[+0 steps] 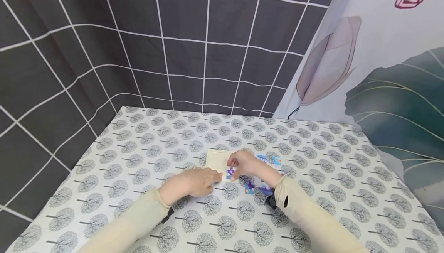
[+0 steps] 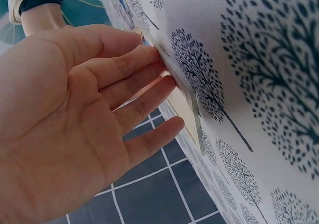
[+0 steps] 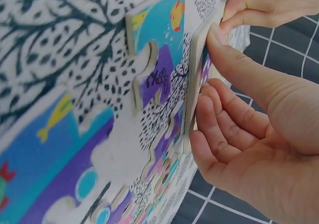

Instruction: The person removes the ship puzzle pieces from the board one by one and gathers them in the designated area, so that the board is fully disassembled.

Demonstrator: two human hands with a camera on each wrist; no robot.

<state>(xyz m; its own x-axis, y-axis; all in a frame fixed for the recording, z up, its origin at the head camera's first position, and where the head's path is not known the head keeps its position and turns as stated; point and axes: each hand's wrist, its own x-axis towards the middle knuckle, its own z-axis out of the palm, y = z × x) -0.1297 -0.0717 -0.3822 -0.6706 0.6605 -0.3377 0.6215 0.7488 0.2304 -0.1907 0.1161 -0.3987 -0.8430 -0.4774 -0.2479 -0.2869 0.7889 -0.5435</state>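
A shallow cream puzzle tray point(image 1: 216, 159) lies on the table, with a purple and blue puzzle piece point(image 1: 229, 173) flat at its near right corner. My right hand point(image 1: 247, 164) reaches over from the right and holds this piece between the thumb and curled fingers; the right wrist view shows its purple edge point(image 3: 205, 67) between them. At the tray's near left edge is my left hand point(image 1: 198, 181). Its fingers point(image 2: 149, 94) are nearly straight, with the tips touching the tray's edge, and nothing is in the palm.
Several loose puzzle pieces lie right of the tray, partly under my right forearm. Among them are a blue and purple piece with an orange fish point(image 3: 162, 45) and a larger blue one with a yellow fish point(image 3: 45, 149). A tree-print cloth point(image 1: 159, 129) covers the table; dark checked fabric point(image 1: 180, 60) hangs behind.
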